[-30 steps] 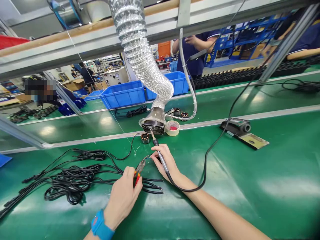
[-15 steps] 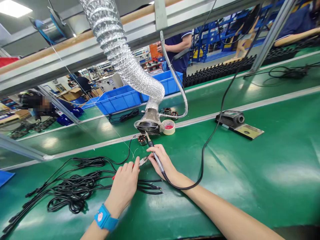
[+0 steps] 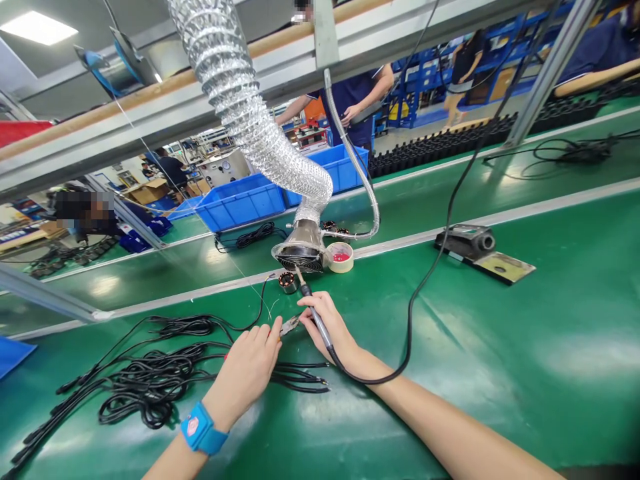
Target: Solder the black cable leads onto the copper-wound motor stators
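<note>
My left hand, with a blue band at its wrist, is closed around pliers whose jaws point at my right fingertips. My right hand holds a soldering iron, its tip angled up and away beside a copper-wound motor stator. Thumb and finger of that hand meet close to the plier jaws; whatever is pinched there is too small to make out. Thin solder wire hangs just above the pliers. Beneath my left hand run black cables, their stripped ends showing on its right.
A fume extractor hood on a foil duct hangs over the green bench. A tape roll stands beside it, and a soldering iron stand lies farther right. Blue bins and co-workers are beyond.
The whole view has shifted slightly. Both hands keep their holds, with the plier jaws still against the right fingertips. A person behind the bench has moved their arms.
</note>
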The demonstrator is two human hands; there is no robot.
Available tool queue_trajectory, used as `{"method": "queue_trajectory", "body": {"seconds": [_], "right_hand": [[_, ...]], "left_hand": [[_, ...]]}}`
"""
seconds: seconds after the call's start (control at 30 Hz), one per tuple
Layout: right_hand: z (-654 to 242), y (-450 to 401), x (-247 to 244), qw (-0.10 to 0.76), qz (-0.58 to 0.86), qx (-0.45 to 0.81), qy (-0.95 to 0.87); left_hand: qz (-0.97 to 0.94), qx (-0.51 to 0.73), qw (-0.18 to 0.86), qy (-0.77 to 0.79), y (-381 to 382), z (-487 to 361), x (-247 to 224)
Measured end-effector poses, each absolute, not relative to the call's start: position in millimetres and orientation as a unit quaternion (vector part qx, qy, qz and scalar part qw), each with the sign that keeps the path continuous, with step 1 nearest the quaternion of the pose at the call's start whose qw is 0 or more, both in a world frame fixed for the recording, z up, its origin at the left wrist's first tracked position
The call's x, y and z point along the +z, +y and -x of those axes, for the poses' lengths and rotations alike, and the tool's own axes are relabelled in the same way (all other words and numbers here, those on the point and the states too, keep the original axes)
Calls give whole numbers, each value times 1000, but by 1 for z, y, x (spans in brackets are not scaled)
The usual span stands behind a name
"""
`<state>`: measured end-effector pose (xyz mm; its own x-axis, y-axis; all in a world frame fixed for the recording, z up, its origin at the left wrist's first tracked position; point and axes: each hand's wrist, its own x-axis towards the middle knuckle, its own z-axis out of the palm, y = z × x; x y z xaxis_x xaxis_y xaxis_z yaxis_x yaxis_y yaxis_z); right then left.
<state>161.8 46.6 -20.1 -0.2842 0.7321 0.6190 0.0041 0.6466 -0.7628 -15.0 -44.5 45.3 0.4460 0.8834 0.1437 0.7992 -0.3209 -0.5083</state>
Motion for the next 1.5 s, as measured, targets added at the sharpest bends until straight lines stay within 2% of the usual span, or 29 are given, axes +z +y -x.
{"method": "queue_trajectory", "body": {"seconds": [0.6,0.8,1.0,1.2,1.33,1.5], "right_hand": [[-164,44,-11,544,258,320,-731],[-164,44,-10,548,257,314,-731],[-161,48,-12,561,283,267,-731],[-158,56,-12,556,293,145,-765],[-153,57,-11,551,302,115,-769],[-149,55,-7,549,317,104,-766]], "left_hand": [[812,34,248,-528,-48,15,36],[765,-51,243,-594,-78,33,26],[620,-230,178,-729,-151,85,11],[309,-401,186,-842,-237,136,-30],[171,-441,88,-876,-273,153,-51],[133,-432,-20,-892,-288,172,-64]]}}
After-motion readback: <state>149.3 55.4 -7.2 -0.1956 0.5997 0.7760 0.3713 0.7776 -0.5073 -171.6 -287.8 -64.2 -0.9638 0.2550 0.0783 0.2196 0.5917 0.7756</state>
